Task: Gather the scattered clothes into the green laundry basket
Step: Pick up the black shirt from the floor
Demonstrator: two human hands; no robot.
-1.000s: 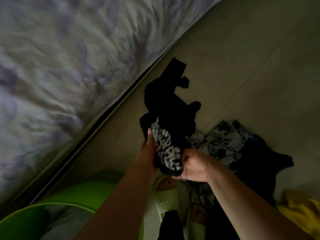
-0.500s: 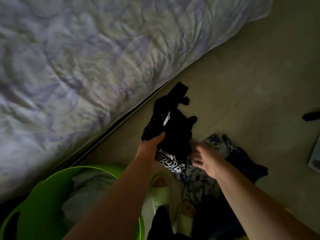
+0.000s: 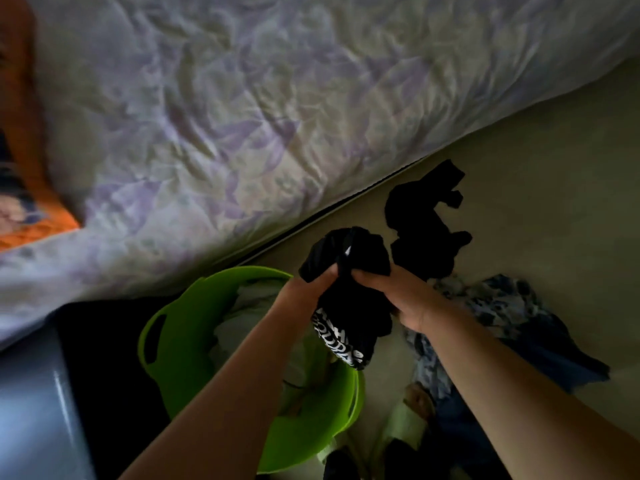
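Note:
Both my hands grip a bunched black garment [image 3: 349,268] with a white-lettered band hanging below them. My left hand [image 3: 304,289] holds its left side and my right hand [image 3: 398,296] its right side. The garment hangs over the right rim of the green laundry basket [image 3: 180,323], which holds pale clothes [image 3: 249,317]. Another black garment [image 3: 422,220] lies on the floor just beyond my hands. A blue and white patterned garment [image 3: 495,306] lies on the floor to the right, under my right forearm.
A bed with a rumpled pale floral cover [image 3: 242,116] fills the upper left, its edge running diagonally beside the basket. An orange cloth [image 3: 31,202] lies on it at far left. My slippered foot [image 3: 412,420] stands right of the basket. A grey-blue surface [image 3: 31,410] sits at lower left.
The view swung left, bringing the basket fully into sight. My right hand, which had let go half a second ago, grips the black garment again, and both hands have carried it over the basket's rim.

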